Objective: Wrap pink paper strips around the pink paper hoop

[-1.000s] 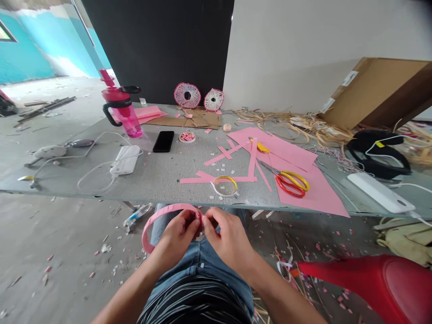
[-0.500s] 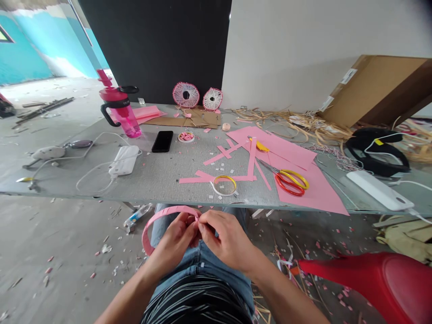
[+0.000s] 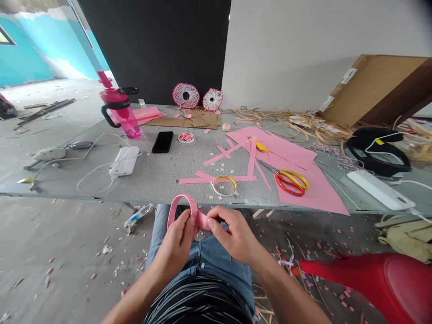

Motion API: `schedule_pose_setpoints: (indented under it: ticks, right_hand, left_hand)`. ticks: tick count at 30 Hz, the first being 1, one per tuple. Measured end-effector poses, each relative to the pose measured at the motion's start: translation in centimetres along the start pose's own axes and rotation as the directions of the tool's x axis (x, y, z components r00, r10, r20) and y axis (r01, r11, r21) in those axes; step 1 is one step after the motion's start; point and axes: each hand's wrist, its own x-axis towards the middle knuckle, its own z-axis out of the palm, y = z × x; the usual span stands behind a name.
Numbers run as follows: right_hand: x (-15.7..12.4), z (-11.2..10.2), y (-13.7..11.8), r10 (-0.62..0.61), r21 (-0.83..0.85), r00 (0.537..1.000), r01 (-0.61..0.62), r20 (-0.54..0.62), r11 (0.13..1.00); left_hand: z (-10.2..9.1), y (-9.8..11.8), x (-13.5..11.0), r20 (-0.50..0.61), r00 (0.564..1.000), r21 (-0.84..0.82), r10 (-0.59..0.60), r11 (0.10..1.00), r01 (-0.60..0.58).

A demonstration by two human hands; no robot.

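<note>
Both hands work over my lap, just below the table's near edge. My left hand [image 3: 178, 240] pinches a pink paper strip [image 3: 184, 204] that curls up into a small loop. My right hand [image 3: 232, 234] pinches the same strip's other end, fingers closed on it close beside the left thumb. On the table just beyond lie a tape ring [image 3: 224, 185], cut pink strips [image 3: 216, 177] and red-and-yellow scissors [image 3: 288, 181] on pink paper sheets [image 3: 290, 157].
The grey table [image 3: 158, 175] carries a pink bottle [image 3: 119, 112], black phone [image 3: 162, 141], white power bank with cable [image 3: 124, 161], two string-art discs [image 3: 199, 97], straw, black headphones [image 3: 378, 153] and a cardboard box [image 3: 378, 90]. A red chair [image 3: 367, 283] stands at my right.
The pink strip was a wide arc out to the left; now it is drawn into a small tight loop above my left hand. Both hands shifted slightly right.
</note>
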Motion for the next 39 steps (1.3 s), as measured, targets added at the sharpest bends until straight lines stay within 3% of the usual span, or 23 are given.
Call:
schedule_pose_setpoints:
  ticks: [3,10,19,27,39]
  right_hand:
    - [-0.1,0.0,0.2,0.019,0.040,1.000,-0.018,-0.006,0.999]
    - [-0.5,0.3,0.6,0.049,0.041,0.999,-0.049,-0.001,0.998]
    - [-0.6,0.5,0.2,0.026,0.003,1.000,-0.026,-0.004,1.000]
    - [-0.7,0.7,0.1,-0.003,0.023,1.000,0.003,0.008,1.000]
    - [-1.0,0.7,0.4,0.043,0.061,0.999,-0.043,0.006,0.997]
  left_hand:
    - [0.0,0.0,0.1,0.038,0.999,-0.007,0.026,1.000,-0.026]
    - [0.3,0.3,0.5,-0.055,0.997,-0.167,-0.055,0.985,0.045]
    - [0.1,0.8,0.1,-0.107,0.990,-0.132,-0.092,0.988,0.077]
    - [0.0,0.9,0.4,-0.028,0.980,-0.236,-0.195,0.954,0.183]
    - [0.1,0.2,0.2,-0.006,0.980,-0.244,-0.198,0.951,0.191]
